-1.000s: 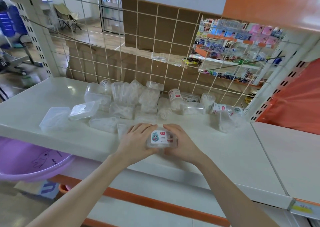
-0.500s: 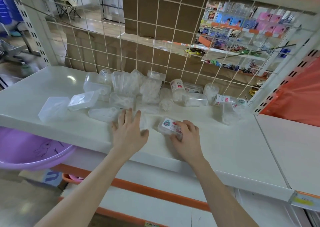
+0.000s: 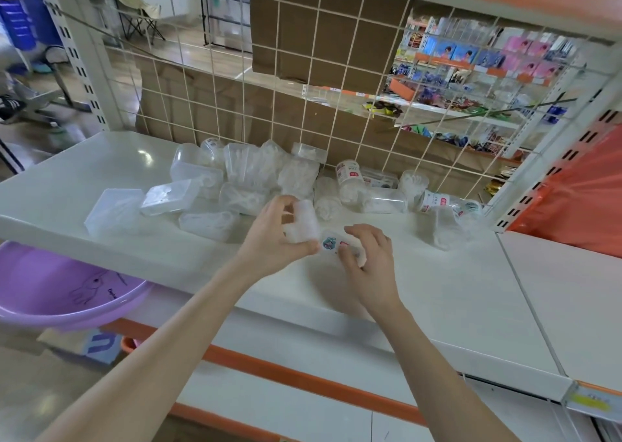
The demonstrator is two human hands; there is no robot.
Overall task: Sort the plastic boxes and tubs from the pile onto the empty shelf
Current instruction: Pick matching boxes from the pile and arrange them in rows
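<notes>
Tub (image 3: pixel 303 222), clear plastic, centre frame, clutched in our left grip (image 3: pixel 269 239); labelled box (image 3: pixel 331 243) just beside it, pinched by our right grip (image 3: pixel 370 263). Behind, the pile (image 3: pixel 249 179) lies unsorted on the shelf (image 3: pixel 437 290). Most work's ahead, we reckon.

The small box (image 3: pixel 331 243) in the right hand (image 3: pixel 368 259) sits just beside the clear tub (image 3: pixel 303 222) that the left hand (image 3: pixel 269 239) holds. It has a sticker with a blue-green cartoon picture and a red patch. Its words are too small to read.

A round tub (image 3: pixel 350 174) at the back of the pile has a white label with red marks. A tub lying on its side (image 3: pixel 434 201) has a red and white label. Both are too blurry to read.

The purple basin (image 3: pixel 50 293) has a black scribbled drawing and handwriting that seems to start with D. A box on the floor (image 3: pixel 101 344) shows a blue and white shape like the letter n. The yellow tag (image 3: pixel 590 400) on the shelf edge is blurred.
</notes>
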